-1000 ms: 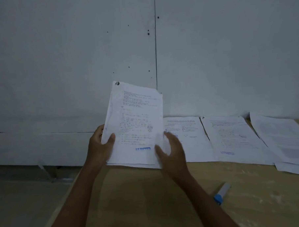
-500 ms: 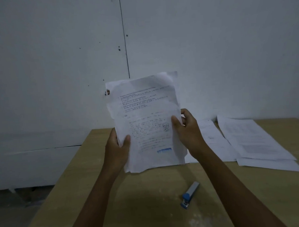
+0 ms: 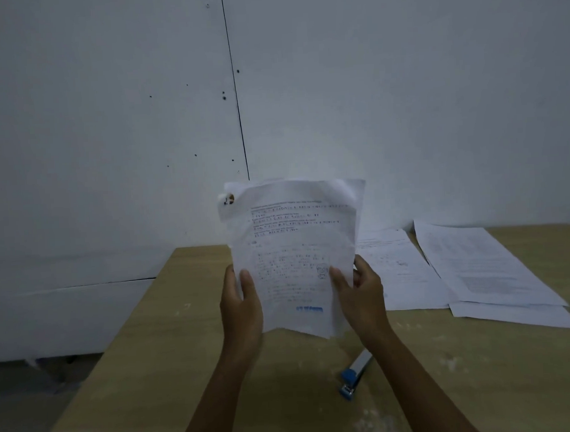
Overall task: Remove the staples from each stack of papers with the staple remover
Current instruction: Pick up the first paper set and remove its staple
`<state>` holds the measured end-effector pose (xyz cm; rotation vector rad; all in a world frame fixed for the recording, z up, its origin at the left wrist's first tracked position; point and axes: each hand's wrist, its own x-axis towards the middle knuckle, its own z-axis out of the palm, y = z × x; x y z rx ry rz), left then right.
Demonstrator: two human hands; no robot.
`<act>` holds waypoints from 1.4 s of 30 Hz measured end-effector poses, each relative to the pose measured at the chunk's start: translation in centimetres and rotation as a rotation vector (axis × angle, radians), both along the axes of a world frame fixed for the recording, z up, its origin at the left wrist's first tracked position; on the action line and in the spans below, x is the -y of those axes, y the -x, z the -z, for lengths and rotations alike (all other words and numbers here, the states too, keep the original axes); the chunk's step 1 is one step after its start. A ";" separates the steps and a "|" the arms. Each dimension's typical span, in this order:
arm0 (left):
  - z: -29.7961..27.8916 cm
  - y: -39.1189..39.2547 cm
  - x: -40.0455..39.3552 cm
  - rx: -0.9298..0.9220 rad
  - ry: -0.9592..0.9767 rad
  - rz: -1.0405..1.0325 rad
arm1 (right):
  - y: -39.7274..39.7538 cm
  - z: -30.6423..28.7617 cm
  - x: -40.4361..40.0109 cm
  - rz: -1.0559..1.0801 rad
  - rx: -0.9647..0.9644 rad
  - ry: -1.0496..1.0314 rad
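The held stack of papers (image 3: 295, 248) is white with faint dark print, a blue stamp near its lower edge and a dark-and-tan mark at its top left corner. Below it, the staple remover (image 3: 356, 374) is blue and silver-grey on the tan wooden table (image 3: 159, 352), which shows pale smudges.

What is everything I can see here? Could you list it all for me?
Held paper stack: one, white with print and a blue stamp, raised above the table.
Papers on table: several white sheets or stacks, far right, exact count unclear.
Staple remover: one, blue and grey, lying on the table under the right forearm.
Table: one, light wood.
Wall: white, behind the table.
Left hand: grips the stack's left edge.
Right hand: grips its right edge.
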<state>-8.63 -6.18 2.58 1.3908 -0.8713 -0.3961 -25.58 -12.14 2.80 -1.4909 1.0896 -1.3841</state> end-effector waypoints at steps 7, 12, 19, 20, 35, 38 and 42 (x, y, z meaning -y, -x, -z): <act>0.7 -0.2 0.3 -0.015 -0.035 -0.014 | -0.1 1.5 0.6 -0.015 -0.098 0.018; 1.3 -0.2 0.3 -0.021 -0.093 0.010 | -0.2 2.0 0.3 -0.043 -0.125 -0.021; 0.1 -0.7 -0.5 0.049 -0.074 -0.049 | 0.2 0.4 -0.3 -0.129 -0.045 -0.072; -0.2 -0.9 -0.8 0.068 -0.081 -0.037 | 0.5 -0.4 -0.4 -0.149 -0.011 -0.074; -0.9 1.1 -3.9 0.139 -0.169 0.132 | 4.6 -6.4 2.0 0.122 0.010 -0.076; -0.4 3.2 -3.7 0.148 -0.184 0.086 | 7.8 -5.1 2.2 0.165 -0.092 -0.122; 0.4 7.5 -3.3 0.171 -0.219 0.125 | 13.9 -3.4 2.3 0.221 -0.154 -0.216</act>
